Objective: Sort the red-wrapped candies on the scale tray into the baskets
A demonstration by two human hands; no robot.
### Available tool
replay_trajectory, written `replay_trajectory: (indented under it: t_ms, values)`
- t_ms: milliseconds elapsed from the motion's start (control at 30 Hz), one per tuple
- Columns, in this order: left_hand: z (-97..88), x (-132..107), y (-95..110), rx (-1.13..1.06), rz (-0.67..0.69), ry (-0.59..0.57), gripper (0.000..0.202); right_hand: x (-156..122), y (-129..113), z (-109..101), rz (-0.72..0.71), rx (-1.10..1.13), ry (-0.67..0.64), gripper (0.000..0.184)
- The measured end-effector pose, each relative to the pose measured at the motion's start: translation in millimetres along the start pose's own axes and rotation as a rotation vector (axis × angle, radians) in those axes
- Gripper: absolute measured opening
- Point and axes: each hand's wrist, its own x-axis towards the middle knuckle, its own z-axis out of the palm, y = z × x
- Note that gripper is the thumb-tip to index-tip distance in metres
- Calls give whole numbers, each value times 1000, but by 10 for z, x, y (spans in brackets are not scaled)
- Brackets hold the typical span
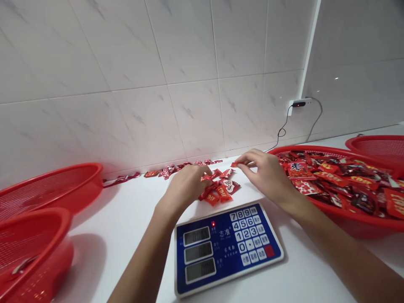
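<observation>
A small heap of red wrapped candies lies on the white counter just beyond a blue electronic scale. My left hand rests curled over the left side of the heap, its fingers bent down onto the candies. My right hand reaches in from the right and pinches one small red candy between thumb and fingertips, a little above the heap. A line of more red candies runs along the foot of the tiled wall.
A big red basket full of wrapped candies stands at the right, with another red basket behind it. Two red mesh baskets sit at the left. A charger with a cable hangs on the wall.
</observation>
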Motion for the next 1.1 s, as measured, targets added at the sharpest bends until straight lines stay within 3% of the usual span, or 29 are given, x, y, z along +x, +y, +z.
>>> replay_trajectory:
  t_ms: [133,200,267,467,667,767,900,967,1100]
  values:
    - [-90,-64,16,-31,55,-27,20,45,88,88,83,28,-178,14]
    - [-106,-75,35,-17,34,-14,18,104,100,90,108,63,-330,9]
    - [-99,-68,52,12,-8,15,17,180,61,37,100,97,-409,17]
    - [3,-3,58,58,-49,-36,15,340,-268,-372,81,195,-196,22]
    - [101,30,20,18,-55,-18,19,322,-318,-571,108,121,-190,29]
    - [73,35,-29,-81,-36,98,24,326,-270,-539,123,82,-204,29]
    - [-83,-13,-35,-358,58,468,28,336,-249,-511,131,72,-205,29]
    - [-169,-62,10,-393,94,595,29,334,-246,-508,126,73,-201,29]
    - [-250,-142,107,-386,127,668,25,326,-233,-495,127,91,-188,24]
